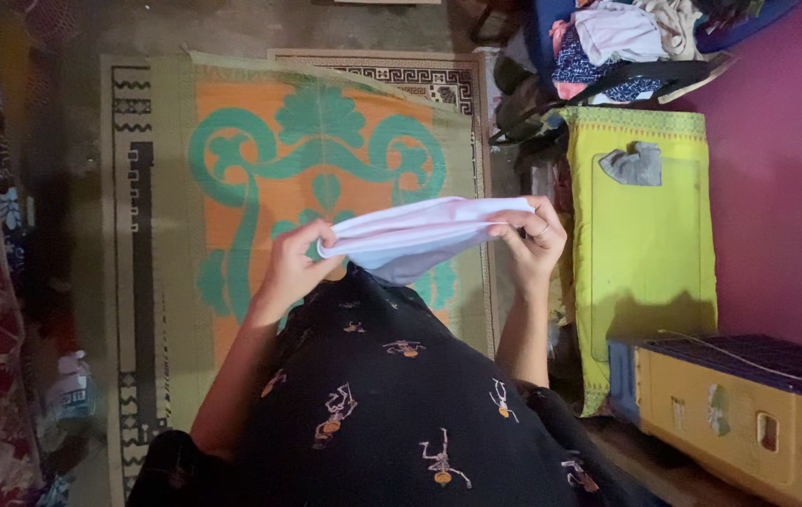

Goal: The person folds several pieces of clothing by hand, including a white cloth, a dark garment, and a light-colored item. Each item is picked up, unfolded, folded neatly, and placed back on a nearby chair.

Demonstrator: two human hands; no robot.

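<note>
A folded white cloth (420, 239) was held stretched between both hands above the lap, over a black garment printed with small orange and white figures (392, 404). The left hand (293, 263) was raised on a bent forearm, and its fingers and thumb were pinched shut on the cloth's left end. The right hand (532, 244) was turned with the palm toward the body; its fingers, one bearing a ring, were curled and closed on the cloth's right end. The cloth was kept roughly level, with a loose fold sagging from its underside toward the lap. Both forearms rose from the lower edge of the view and converged toward the cloth.

Beneath the hands a woven mat (326, 160) in orange, teal and beige was spread on the floor, and the cloth was held over the mat's near edge. Just beside the mat's right edge a yellow-green cushion (645, 263) was seen, with a small grey piece of fabric (634, 164) lying on it. A yellow box (739, 422) stood near the cushion's lower corner. A pile of clothes (626, 42) was heaped at the far right.
</note>
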